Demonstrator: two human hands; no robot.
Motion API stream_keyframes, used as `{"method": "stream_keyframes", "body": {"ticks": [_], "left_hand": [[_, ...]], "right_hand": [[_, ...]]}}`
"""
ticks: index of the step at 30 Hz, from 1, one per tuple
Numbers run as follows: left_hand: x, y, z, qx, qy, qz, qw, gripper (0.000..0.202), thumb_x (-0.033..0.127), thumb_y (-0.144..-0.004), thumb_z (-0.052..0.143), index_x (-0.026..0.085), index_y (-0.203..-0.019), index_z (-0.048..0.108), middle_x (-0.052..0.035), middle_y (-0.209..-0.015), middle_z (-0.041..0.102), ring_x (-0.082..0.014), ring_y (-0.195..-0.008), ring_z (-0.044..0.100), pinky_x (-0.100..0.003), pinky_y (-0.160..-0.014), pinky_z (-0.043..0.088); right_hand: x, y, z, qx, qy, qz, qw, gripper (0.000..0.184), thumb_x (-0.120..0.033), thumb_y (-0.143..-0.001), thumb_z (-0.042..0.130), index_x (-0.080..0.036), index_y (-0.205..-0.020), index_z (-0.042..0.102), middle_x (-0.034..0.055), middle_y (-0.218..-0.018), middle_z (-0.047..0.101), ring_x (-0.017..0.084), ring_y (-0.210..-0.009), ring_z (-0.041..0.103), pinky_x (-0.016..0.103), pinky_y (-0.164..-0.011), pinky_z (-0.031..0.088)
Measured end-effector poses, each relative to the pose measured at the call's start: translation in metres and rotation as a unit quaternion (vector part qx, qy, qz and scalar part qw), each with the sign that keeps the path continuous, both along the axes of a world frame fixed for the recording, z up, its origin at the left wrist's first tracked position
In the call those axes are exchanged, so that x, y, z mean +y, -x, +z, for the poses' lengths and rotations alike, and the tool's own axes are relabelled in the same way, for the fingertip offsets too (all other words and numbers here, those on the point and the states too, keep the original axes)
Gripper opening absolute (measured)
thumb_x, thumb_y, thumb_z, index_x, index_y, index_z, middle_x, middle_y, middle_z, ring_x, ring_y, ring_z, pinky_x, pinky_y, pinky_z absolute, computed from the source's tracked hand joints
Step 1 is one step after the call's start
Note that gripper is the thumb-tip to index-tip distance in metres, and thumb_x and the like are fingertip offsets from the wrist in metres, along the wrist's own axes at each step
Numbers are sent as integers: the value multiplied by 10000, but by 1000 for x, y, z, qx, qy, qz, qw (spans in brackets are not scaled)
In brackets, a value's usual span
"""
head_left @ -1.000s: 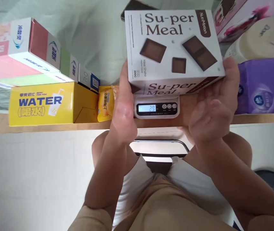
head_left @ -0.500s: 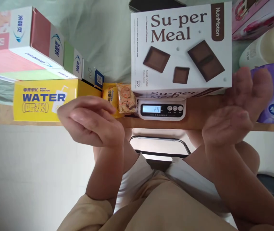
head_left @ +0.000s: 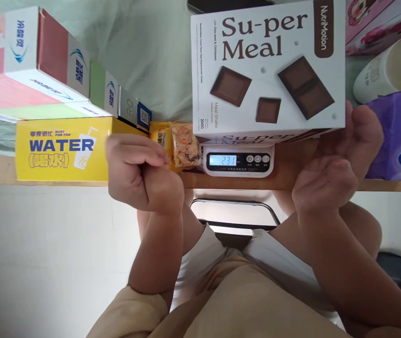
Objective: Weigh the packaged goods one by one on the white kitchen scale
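A white "Su-per Meal" box (head_left: 235,89) with chocolate squares printed on it sits on a white digital kitchen scale (head_left: 214,172). The lit display seems to read 231. My left hand (head_left: 144,173) hovers in front of the yellow "WATER" box (head_left: 57,157), its fingers curled in and nothing visible in them. Just behind its fingertips are a small yellow packet (head_left: 160,136) and a clear-wrapped snack (head_left: 185,145). Near the meal box's lower right corner, my right hand (head_left: 330,173) is half cupped, palm up, fingers apart from the thumb, with nothing on it.
Pink-and-green cartons (head_left: 63,61) stand at the left, behind the yellow box. A purple package (head_left: 394,141), a pale cup-like container (head_left: 376,75) and a pink box (head_left: 380,23) line the right. A dark flat object (head_left: 228,4) lies at the back edge.
The scale's reading has gone from about 29 to 231. My left hand has shifted right and curled tighter. My right hand has drawn slightly left, its fingers bending more.
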State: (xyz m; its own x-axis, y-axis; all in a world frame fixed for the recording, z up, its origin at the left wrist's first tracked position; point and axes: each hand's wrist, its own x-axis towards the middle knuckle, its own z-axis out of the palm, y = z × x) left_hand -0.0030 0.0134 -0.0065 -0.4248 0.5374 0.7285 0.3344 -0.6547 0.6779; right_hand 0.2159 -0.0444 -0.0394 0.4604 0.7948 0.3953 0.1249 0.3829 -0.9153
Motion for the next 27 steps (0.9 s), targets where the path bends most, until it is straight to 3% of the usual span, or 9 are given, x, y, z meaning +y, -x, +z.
{"method": "stream_keyframes", "body": {"ticks": [4,8,11,15,20,27], "left_hand": [[-5,-9,3,-40,-8,-57,998,200,18,-703,460,188,-599,479,6,-537,287,-95,-463,290,-334,-503,187],[-5,-9,4,-13,8,-62,998,236,146,-841,429,225,-679,582,-12,-564,367,-140,-542,387,-376,-553,278],[-6,-5,3,39,50,-69,996,186,259,-899,494,245,-799,650,-46,-727,528,-188,-745,535,-423,-673,405],[-9,-5,3,84,82,-90,989,211,408,-927,521,261,-955,670,-65,-952,601,-230,-965,611,-494,-852,495],[-17,-14,1,85,104,-136,981,292,429,-960,460,244,-1059,663,-78,-1171,585,-245,-1164,599,-519,-1064,533],[-22,-18,-5,93,149,-175,969,458,595,-947,428,252,-1191,611,-121,-1344,522,-294,-1307,528,-547,-1146,491]], "right_hand": [[1,0,-2,11,-7,-4,1000,494,-366,-781,540,-361,-1266,631,-83,-1366,631,121,-1382,570,436,-1294,418],[2,0,-6,7,-2,-6,1000,510,-381,-779,535,-382,-1281,625,-70,-1381,619,149,-1391,561,456,-1304,386],[4,0,-8,18,34,-27,999,518,-478,-752,561,-411,-1263,609,-68,-1363,609,176,-1382,562,489,-1275,406],[8,0,-7,51,60,-39,996,533,-576,-724,579,-405,-1227,610,-55,-1304,628,181,-1289,613,478,-1195,475],[13,2,-5,78,44,-21,996,529,-534,-787,540,-317,-1266,598,-5,-1285,636,151,-1200,633,419,-1121,519],[18,5,-6,76,29,4,997,522,-526,-838,467,-331,-1310,574,-10,-1317,622,169,-1272,619,474,-1178,493]]}}
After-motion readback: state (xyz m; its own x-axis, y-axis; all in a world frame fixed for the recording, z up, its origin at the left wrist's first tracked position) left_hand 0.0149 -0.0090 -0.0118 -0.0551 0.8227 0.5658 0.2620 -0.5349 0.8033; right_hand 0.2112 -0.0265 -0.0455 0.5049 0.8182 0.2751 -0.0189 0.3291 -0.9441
